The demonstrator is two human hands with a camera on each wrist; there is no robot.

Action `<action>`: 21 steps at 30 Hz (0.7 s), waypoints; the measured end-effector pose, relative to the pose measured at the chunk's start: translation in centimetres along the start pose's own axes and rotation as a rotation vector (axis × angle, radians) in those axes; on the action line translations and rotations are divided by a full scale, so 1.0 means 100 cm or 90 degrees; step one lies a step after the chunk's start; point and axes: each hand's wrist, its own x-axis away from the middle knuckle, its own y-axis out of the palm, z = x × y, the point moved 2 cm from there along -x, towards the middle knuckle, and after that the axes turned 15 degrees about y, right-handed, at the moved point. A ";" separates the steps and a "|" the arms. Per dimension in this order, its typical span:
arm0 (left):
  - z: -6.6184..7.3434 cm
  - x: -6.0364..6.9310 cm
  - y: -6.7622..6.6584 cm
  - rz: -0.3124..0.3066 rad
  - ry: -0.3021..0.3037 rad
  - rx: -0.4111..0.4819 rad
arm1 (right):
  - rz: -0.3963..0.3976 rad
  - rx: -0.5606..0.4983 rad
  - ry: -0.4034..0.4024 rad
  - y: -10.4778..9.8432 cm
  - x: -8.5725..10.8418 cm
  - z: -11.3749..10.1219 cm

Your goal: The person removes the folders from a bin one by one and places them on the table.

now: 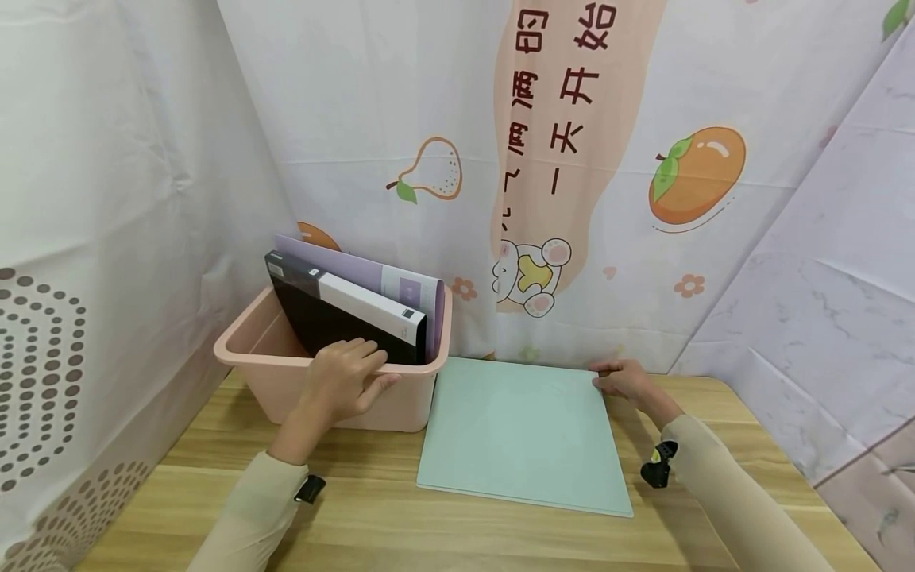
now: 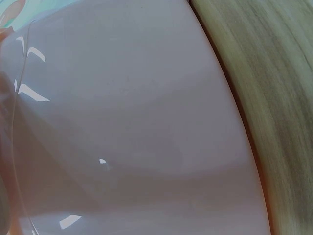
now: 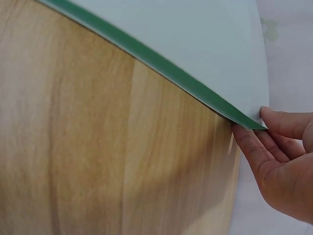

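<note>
A pink plastic bin (image 1: 400, 401) stands at the left of the table, and its smooth outer wall (image 2: 132, 117) fills most of the left wrist view. My left hand (image 1: 346, 377) grips the bin's front rim, fingers curled over it and thumb outside. Flat on the table lies a pale green folder (image 1: 522, 437), its darker green edge (image 3: 161, 66) showing in the right wrist view. At its far right corner my right hand (image 1: 622, 380) pinches the folder, thumb on top and fingers (image 3: 249, 144) at the edge below.
Inside the bin lean a black binder (image 1: 343, 314) with a white spine strip and a purple folder (image 1: 350, 262). Behind the wooden table (image 1: 357, 508) hangs a printed curtain (image 1: 343, 119); a pale cloth (image 1: 843, 262) is at the right.
</note>
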 end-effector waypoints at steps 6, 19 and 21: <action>0.000 0.000 0.000 0.001 -0.002 0.000 | 0.002 0.011 -0.006 0.000 0.001 0.000; 0.000 0.001 0.001 -0.004 -0.006 0.007 | 0.013 0.016 0.004 0.000 0.000 0.001; 0.000 0.001 0.001 -0.001 -0.006 0.005 | 0.016 0.011 0.008 0.000 0.000 0.001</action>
